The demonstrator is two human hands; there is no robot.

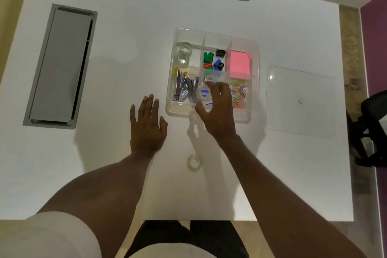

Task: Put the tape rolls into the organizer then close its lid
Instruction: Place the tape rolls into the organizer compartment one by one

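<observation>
A clear plastic organizer (254, 81) with several compartments sits mid-table. Two clear tape rolls (184, 54) lie in its far-left compartment. My right hand (217, 111) holds another clear tape roll (202, 93) above the organizer's near side, over the staplers. One more tape roll (193, 163) lies flat on the table in front of the organizer, between my forearms. My left hand (147, 123) rests flat and open on the table, left of the organizer. The clear lid (299, 102) lies flat on the table to the organizer's right.
The organizer also holds staplers (184, 90), coloured sharpeners (213, 59), pink sticky notes (239, 63) and coloured paper clips (239, 94). A grey cable hatch (60, 65) is set into the table at left. A dark chair (374, 130) stands beyond the right edge.
</observation>
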